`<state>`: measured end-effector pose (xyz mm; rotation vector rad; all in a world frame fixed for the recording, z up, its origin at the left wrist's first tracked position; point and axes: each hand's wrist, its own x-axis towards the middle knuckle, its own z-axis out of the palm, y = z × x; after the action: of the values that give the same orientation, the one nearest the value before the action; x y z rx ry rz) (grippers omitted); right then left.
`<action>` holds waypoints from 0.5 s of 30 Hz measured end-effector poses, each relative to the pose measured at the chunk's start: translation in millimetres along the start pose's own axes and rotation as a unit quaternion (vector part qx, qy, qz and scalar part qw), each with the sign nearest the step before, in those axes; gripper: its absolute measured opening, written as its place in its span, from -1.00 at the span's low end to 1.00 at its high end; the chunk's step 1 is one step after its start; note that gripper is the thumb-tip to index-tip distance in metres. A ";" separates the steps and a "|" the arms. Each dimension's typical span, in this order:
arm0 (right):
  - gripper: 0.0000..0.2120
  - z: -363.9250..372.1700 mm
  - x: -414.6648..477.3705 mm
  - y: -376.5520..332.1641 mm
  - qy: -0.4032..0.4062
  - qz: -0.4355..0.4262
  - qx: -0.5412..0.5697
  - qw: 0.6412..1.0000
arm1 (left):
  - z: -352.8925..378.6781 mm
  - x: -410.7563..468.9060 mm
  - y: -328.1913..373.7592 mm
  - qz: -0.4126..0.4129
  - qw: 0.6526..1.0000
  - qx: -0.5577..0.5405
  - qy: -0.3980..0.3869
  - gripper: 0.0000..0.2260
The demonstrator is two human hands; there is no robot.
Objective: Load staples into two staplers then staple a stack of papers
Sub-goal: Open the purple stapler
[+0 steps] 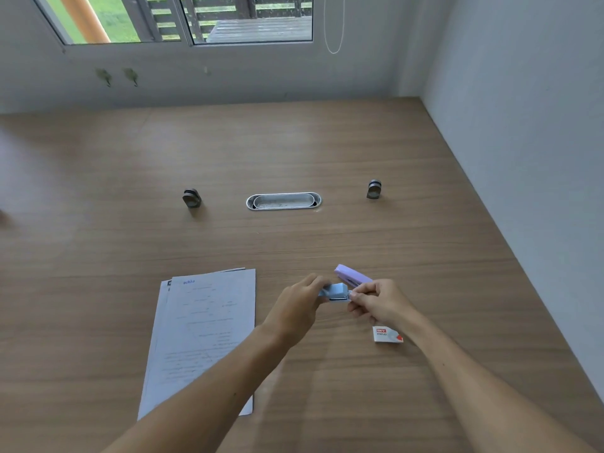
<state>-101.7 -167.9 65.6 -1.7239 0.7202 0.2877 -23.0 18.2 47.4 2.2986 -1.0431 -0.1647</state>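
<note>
A small light-blue stapler [336, 291] is held above the wooden desk, with my left hand [295, 310] gripping its left end. My right hand [379, 304] pinches at the stapler's right end with thumb and forefinger; whatever lies between those fingertips is too small to make out. A purple stapler [353, 275] lies on the desk just behind the two hands. A white and red staple box [387, 335] sits under my right wrist. The stack of printed papers [206, 335] lies to the left, partly covered by my left forearm.
A wooden desk [294, 152] meets a grey wall on the right. An oval metal cable tray [283, 201] is set in the middle, flanked by two small metal clamps [191, 197] [374, 189]. A window is at the far wall.
</note>
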 end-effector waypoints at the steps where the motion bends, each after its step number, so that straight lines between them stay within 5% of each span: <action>1: -0.88 0.9 0.2 -3.0 0.004 -0.002 -0.005 1.000 | -0.5 -0.2 0.6 0.000 1.000 0.001 0.003 -0.78; 9: -0.77 0.7 4.3 -9.1 0.067 -0.017 -0.016 0.998 | -14.8 0.8 3.9 -0.003 0.994 -0.055 0.095 -0.78; 15: -0.85 3.2 0.3 -24.7 0.041 0.011 0.252 0.967 | -26.1 0.0 15.7 0.016 0.981 -0.140 0.131 -0.48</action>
<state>-86.0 -162.0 84.1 -1.2484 0.7943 0.0388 -24.2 22.5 77.5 1.9843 -0.8620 0.0059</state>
